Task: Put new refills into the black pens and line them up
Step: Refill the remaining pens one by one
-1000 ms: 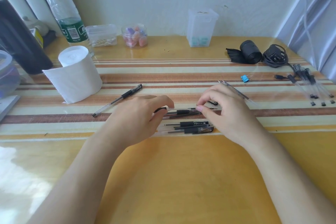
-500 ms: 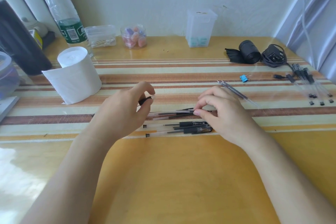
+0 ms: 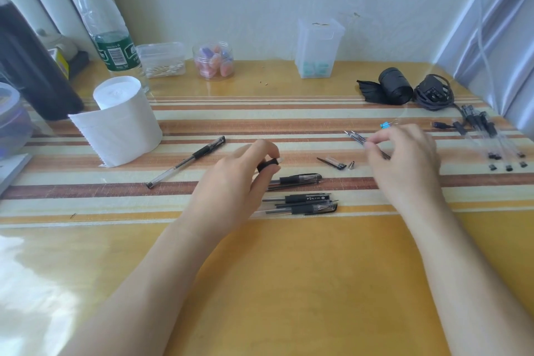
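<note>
The left hand [image 3: 234,185] is curled round a pen barrel [image 3: 268,165], which is gripped at its black sleeve between thumb and fingers. The right hand [image 3: 404,162] is pinched on a thin bundle of refills [image 3: 354,136], with the other fingers loosely bent. On the striped table [image 3: 289,283] between the hands, about 3 black pens [image 3: 300,199] are laid side by side; the exact count cannot be told. 1 more pen [image 3: 187,161] is left apart beside the tissue roll [image 3: 118,121], and a further cluster [image 3: 488,136] is seen at the far right. A loose cap [image 3: 332,162] and a metal tip [image 3: 351,165] are set near the refills. The work is judged partly done: the held barrel lacks refill, tip and cap. A barcode is shown on the bottle's green label [image 3: 117,52], but its words are too blurred to be read. The white print on 1 pen is likewise illegible.
</note>
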